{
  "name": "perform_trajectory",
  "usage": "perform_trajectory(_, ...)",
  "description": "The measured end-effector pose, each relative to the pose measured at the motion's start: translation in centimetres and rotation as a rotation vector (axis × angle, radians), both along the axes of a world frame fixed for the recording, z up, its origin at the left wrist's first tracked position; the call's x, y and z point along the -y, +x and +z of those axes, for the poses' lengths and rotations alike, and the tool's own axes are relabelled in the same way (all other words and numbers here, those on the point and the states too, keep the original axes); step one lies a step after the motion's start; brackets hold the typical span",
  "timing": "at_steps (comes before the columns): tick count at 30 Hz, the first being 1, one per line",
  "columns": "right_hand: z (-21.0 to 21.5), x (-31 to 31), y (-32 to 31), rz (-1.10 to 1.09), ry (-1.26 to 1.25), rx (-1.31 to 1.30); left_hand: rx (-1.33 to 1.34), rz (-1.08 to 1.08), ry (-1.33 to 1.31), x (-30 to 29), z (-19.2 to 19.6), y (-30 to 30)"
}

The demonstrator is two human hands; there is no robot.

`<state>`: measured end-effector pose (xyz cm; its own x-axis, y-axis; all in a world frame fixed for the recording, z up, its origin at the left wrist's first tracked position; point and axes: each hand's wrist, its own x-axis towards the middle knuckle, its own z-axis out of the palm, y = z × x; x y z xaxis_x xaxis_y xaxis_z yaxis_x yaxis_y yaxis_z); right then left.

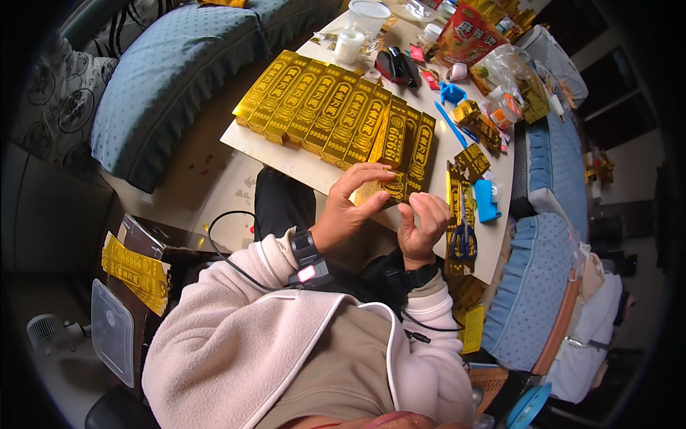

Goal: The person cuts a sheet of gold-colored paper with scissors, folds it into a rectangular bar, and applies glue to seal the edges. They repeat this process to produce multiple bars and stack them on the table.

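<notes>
A row of long gold boxes with dark print lies side by side on the pale table. At the row's near right end, a gold box stands tilted among them. My left hand has its thumb and fingers closed round the near end of this tilted box. Close by on the right, my right hand is curled with fingers and thumb together at the table's near edge. Whatever lies inside its fingers is hidden. To its right are dark blue-handled scissors on flat gold printed card.
A blue plastic piece lies beyond the scissors. Farther back are a blue pen, a red-and-black tape dispenser, white tubs and a red packet. Blue-covered seats flank the table; gold card rests at left.
</notes>
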<state>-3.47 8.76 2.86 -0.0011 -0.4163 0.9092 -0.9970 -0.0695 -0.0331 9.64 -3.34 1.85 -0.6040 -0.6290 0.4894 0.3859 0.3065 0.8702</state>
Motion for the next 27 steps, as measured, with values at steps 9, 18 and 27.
perform_trajectory(9, -0.13, 0.08, 0.12, 0.016, 0.056, -0.047, -0.011, -0.010, 0.001, 0.04, -0.17, -0.07)
perform_trajectory(18, -0.20, -0.06, 0.14, 0.023, 0.077, -0.042, -0.010, -0.015, 0.002, 0.03, -0.17, -0.02)
perform_trajectory(27, -0.42, -0.20, 0.08, 0.039, 0.059, -0.069, -0.015, -0.023, 0.008, 0.02, -0.11, -0.01)
